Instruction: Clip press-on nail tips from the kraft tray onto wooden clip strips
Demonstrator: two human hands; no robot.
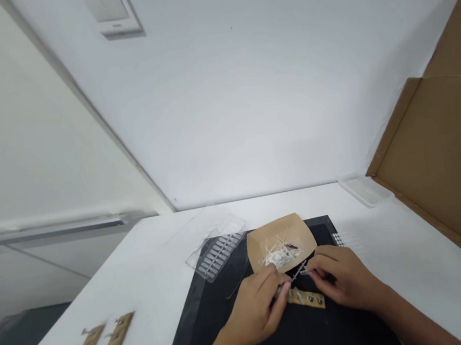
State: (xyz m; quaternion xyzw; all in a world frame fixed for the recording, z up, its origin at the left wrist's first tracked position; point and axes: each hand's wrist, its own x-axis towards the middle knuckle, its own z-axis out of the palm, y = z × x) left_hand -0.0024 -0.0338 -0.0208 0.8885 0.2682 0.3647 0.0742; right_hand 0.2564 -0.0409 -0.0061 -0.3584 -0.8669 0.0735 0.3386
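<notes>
My left hand (259, 306) is closed, thumb and fingers pinched round one end of a thin grey branched plastic strip (298, 271). At the strip's upper end are the closed fingertips of my right hand (340, 275); a small pale piece shows beside them, too blurred to name. Just below the strip lies a wooden bar (314, 299) with round metal studs, partly hidden by my left hand. Behind both hands sits a brown paper tray (260, 242) holding white cotton-like bits, thin white sticks and a small dark piece.
A black mat (299, 332) lies under the work. Left of the tray is a clear plastic case (219, 256) with rows of nail-tip-shaped pieces. Wooden bars (118, 338) with metal pegs lie at lower left. A translucent container (365, 191) and cardboard (432, 151) stand at right.
</notes>
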